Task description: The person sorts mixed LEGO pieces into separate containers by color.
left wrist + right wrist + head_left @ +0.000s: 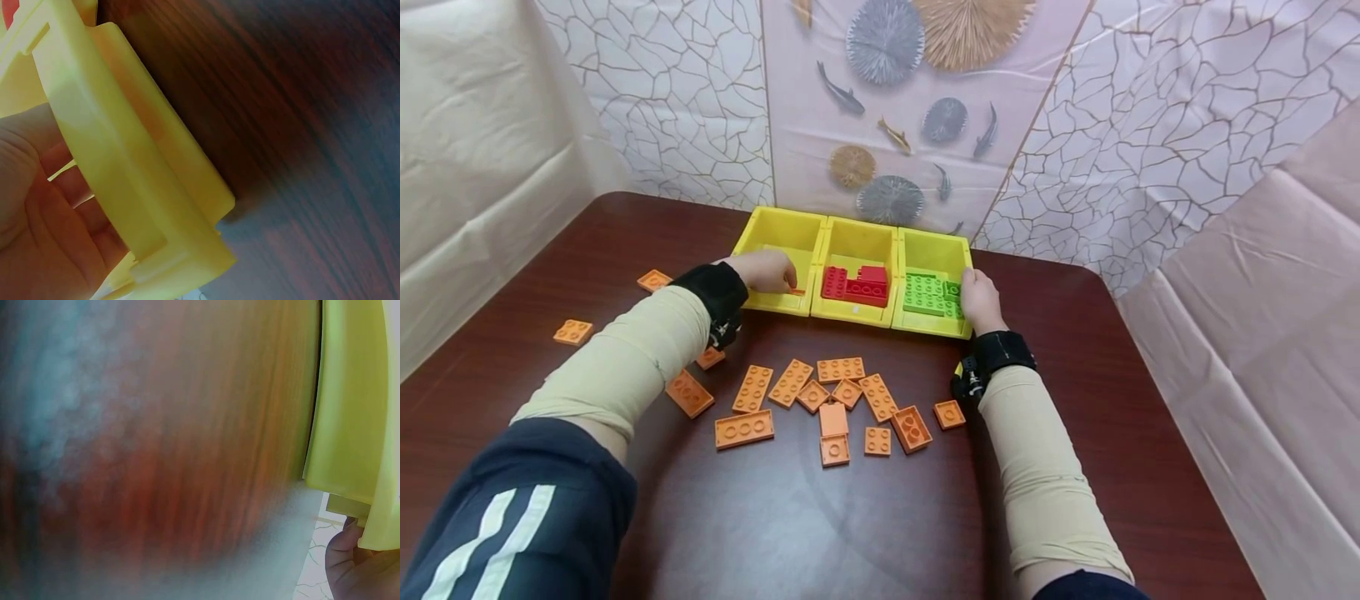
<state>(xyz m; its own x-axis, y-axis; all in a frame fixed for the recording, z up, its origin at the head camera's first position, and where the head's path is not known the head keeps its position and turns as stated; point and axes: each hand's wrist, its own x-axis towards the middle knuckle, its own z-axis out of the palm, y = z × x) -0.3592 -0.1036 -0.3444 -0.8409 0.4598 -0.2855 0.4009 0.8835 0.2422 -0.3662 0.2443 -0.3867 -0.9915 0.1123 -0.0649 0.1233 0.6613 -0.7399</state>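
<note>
My left hand (767, 271) reaches into the left compartment of a yellow three-part bin (853, 312), its fingers curled downward. An orange brick (797, 292) shows as a sliver at those fingertips, mostly hidden by the hand. In the left wrist view the bin's front wall (119, 144) covers the fingertips. At the opposite end, my right hand (982, 302) grips the bin's right side wall by the rim. Red bricks (857, 287) lie in the middle compartment, and green bricks (928, 293) lie in the right one.
Several orange bricks (790, 383) are spread over the dark wooden table (820, 533) in front of the bin. A few more, such as a square orange brick (574, 332), lie around the left forearm. Patterned cloth (880, 150) hangs behind the table.
</note>
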